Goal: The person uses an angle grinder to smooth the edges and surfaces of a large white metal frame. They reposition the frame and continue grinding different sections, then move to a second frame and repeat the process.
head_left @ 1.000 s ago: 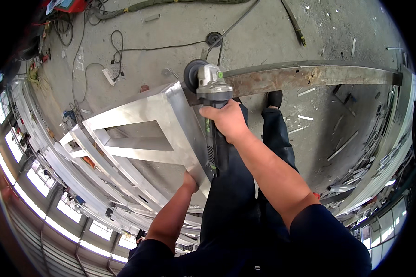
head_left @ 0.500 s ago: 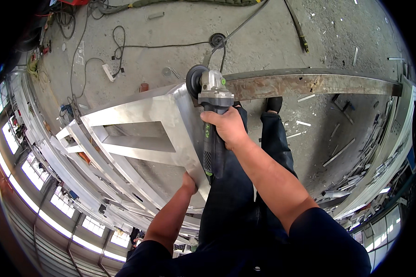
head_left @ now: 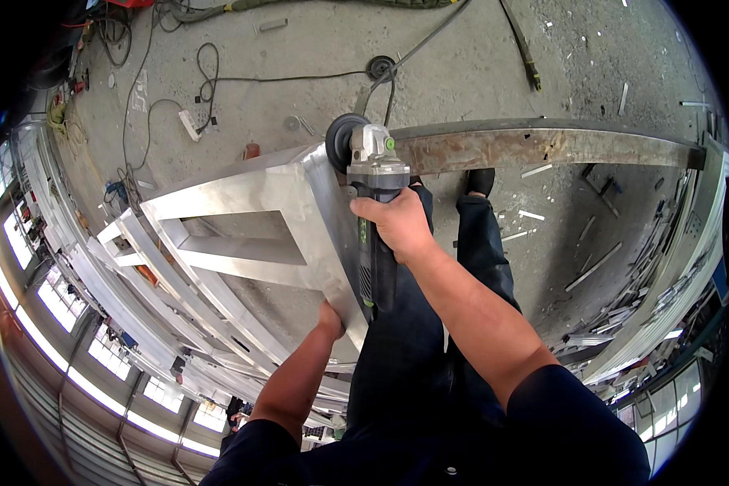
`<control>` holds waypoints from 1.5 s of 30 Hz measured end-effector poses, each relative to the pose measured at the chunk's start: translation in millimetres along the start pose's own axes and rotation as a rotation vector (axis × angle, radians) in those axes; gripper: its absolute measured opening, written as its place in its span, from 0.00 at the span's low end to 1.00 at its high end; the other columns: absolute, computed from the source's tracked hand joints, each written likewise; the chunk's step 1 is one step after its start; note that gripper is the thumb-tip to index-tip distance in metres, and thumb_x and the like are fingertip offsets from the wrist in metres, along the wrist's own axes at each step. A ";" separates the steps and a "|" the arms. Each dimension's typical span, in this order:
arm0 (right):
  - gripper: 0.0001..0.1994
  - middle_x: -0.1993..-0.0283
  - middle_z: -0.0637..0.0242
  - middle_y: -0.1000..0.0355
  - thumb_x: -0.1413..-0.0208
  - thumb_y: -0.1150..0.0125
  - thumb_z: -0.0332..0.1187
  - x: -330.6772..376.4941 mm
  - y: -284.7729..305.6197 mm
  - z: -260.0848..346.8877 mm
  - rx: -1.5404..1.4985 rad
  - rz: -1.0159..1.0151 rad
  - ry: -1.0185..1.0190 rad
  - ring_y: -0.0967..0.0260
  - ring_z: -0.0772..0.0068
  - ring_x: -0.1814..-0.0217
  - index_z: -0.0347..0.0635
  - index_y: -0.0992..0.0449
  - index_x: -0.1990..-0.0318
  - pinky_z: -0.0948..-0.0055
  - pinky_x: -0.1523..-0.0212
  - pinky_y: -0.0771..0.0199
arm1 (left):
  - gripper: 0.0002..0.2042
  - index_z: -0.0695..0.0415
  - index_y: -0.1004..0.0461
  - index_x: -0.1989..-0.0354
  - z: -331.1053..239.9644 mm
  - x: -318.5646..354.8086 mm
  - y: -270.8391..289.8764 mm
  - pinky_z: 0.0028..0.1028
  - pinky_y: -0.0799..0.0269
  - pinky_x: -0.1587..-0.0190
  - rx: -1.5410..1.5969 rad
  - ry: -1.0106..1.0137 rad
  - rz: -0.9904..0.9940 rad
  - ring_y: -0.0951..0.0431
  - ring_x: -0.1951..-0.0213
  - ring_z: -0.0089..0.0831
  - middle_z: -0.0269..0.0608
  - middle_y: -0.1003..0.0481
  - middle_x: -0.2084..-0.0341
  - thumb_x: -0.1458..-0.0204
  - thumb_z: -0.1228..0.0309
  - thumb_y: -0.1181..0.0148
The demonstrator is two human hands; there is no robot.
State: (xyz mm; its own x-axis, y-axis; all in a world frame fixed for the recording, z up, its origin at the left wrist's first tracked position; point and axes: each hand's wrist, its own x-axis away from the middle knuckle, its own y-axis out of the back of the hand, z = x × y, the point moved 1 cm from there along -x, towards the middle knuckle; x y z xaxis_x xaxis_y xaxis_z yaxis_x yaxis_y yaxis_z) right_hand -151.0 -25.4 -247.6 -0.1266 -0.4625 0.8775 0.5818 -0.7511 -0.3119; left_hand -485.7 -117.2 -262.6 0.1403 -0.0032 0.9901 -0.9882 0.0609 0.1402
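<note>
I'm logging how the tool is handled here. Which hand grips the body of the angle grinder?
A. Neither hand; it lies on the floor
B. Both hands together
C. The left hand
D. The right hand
D: the right hand wraps the angle grinder body, while the left hand rests apart at the lower edge of the shiny metal frame.

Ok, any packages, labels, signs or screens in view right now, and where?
No packages, signs or screens.
Label: a narrow green strip on the dark body of the angle grinder, just below the right hand; too small to make out.
Green round spot on the grinder's grey head: may be a button.
</note>
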 end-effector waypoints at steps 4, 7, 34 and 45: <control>0.09 0.69 0.69 0.26 0.53 0.31 0.26 0.0 2.0 -5.2 0.017 -0.012 0.030 0.30 0.78 0.70 0.35 0.24 0.64 0.72 0.68 0.29 | 0.27 0.56 0.34 0.40 -0.8 -2.8 -0.2 0.45 0.34 0.41 0.015 0.001 -0.003 0.28 0.45 0.42 0.42 0.27 0.47 0.38 0.49 0.58; 0.08 0.69 0.70 0.26 0.53 0.31 0.26 -1.4 3.7 1.0 0.126 -0.001 0.007 0.30 0.79 0.70 0.35 0.23 0.66 0.72 0.67 0.30 | 0.27 0.56 0.34 0.40 1.5 -4.6 4.3 0.45 0.33 0.41 0.049 0.038 -0.010 0.28 0.45 0.42 0.42 0.27 0.47 0.38 0.49 0.58; 0.12 0.72 0.71 0.26 0.57 0.31 0.29 18.3 -7.8 10.6 0.320 0.003 0.048 0.33 0.80 0.71 0.33 0.23 0.66 0.73 0.66 0.30 | 0.26 0.55 0.31 0.42 -11.2 4.6 -2.0 0.42 0.35 0.39 0.010 0.047 0.037 0.29 0.43 0.41 0.40 0.27 0.46 0.37 0.51 0.64; 0.11 0.73 0.72 0.27 0.57 0.31 0.30 18.9 -14.1 15.9 0.240 0.014 0.080 0.35 0.82 0.70 0.32 0.23 0.68 0.73 0.67 0.31 | 0.26 0.55 0.30 0.42 -17.3 7.8 -10.8 0.41 0.35 0.39 -0.019 -0.001 -0.028 0.28 0.44 0.40 0.40 0.27 0.47 0.37 0.52 0.65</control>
State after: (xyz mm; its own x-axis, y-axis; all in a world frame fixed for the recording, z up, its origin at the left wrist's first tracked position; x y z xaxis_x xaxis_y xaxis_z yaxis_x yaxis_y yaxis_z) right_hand -148.9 -16.0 -220.8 -0.1752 -0.5152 0.8390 0.7570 -0.6153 -0.2199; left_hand -472.9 -100.6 -256.5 0.1683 -0.0063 0.9857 -0.9825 0.0793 0.1682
